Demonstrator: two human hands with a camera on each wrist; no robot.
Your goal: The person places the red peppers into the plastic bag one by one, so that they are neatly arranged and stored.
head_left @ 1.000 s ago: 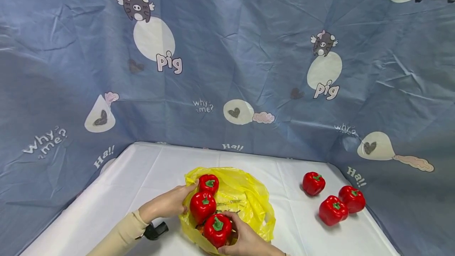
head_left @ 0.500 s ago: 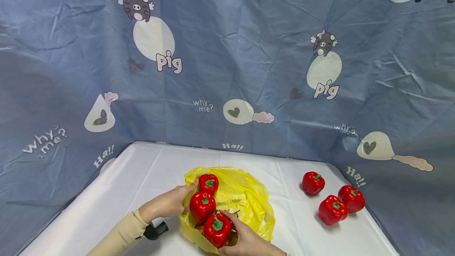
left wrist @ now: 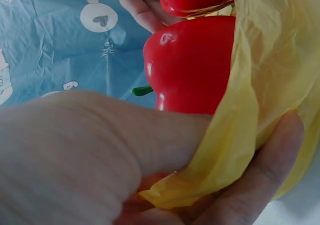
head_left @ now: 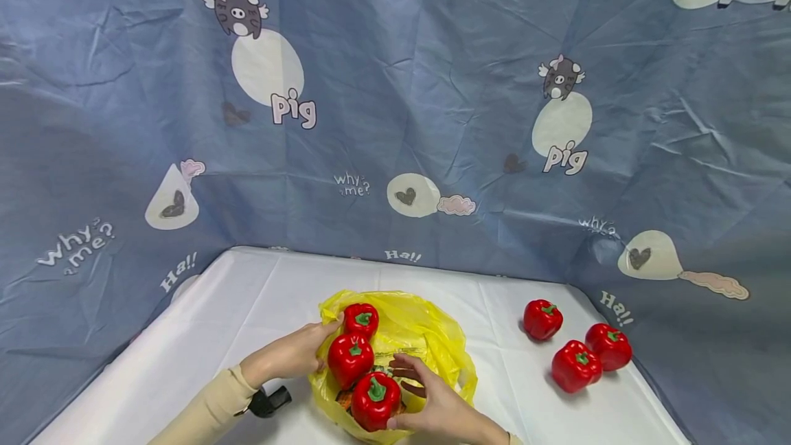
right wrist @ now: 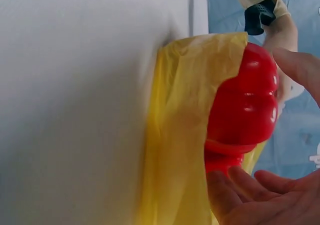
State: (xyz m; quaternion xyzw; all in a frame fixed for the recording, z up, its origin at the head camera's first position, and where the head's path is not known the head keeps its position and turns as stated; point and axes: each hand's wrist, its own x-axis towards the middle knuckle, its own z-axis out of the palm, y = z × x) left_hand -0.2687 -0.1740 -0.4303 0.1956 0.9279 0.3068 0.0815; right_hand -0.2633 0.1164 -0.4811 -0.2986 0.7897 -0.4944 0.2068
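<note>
A yellow plastic bag stands with its mouth spread. Three red bell peppers with green stems line its left side: a far one, a middle one and a near one. At the left rim, my left hand pinches the bag's edge; the left wrist view shows the yellow film between thumb and fingers. My right hand is over the bag's near right side, fingers spread apart around the near pepper. In the right wrist view, a gap shows between thumb and that pepper.
Three more red bell peppers sit at the table's right: one farther back, one in front and one near the right edge. Dark and orange patterned stuff, unclear in kind, shows low inside the bag. A blue printed curtain surrounds the white table.
My right hand has let go of the near pepper; its fingers have spread and drawn away to the right. The left hand still holds the bag's rim in the same place.
</note>
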